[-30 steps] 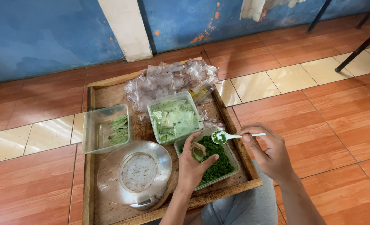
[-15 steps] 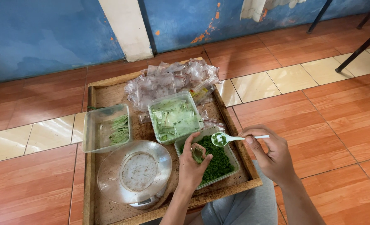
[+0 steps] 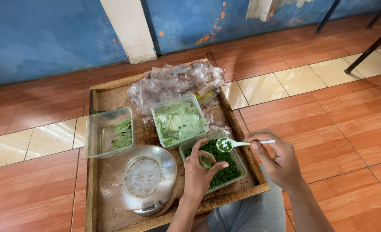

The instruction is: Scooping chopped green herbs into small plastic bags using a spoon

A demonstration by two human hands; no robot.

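My left hand (image 3: 197, 175) pinches a small open bag (image 3: 205, 160) over the tub of chopped greens (image 3: 221, 165), so my right hand's (image 3: 277, 157) grip holds the loaded spoon (image 3: 226, 144) just above it.

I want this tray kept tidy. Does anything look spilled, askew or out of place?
Mostly orderly. Dark crumbs speckle the wooden tray floor and the clear scale bowl. The pile of clear bags spills over the tray's far right rim onto the tiles. The spoon in the right hand stays level over the green-filling tub.
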